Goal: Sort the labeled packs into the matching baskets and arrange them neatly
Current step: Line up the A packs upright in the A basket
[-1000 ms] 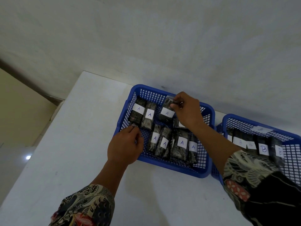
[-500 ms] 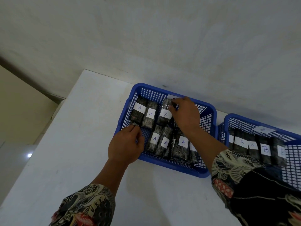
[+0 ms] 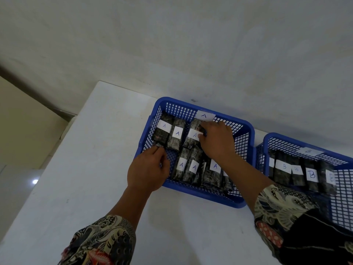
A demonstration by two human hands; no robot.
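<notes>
Nearest to me, my patterned batik sleeves (image 3: 103,243) frame the white tabletop (image 3: 76,169). My left hand (image 3: 148,172) rests over the near left corner of the blue plastic mesh basket labelled A (image 3: 246,134), fingers curled together and pinching the lower end of a dark pack (image 3: 162,133) at the basket's left side. Just beyond and to the right of it, a near row of dark, foil-like packs with white paper A labels (image 3: 193,166) stands side by side along the basket's front wall. My right hand (image 3: 216,139) reaches over that row into the far row, fingers bent narrow and closed around the third A pack (image 3: 193,135), which lies just beside two other A packs against the basket's left wall. A white tag marked A (image 3: 205,116) sits on the far rim. To the right, touching or nearly touching this basket, a second blue mesh basket (image 3: 267,148) holds a row of dark packs labelled B (image 3: 311,175). Beyond both is a pale wall (image 3: 191,44).
</notes>
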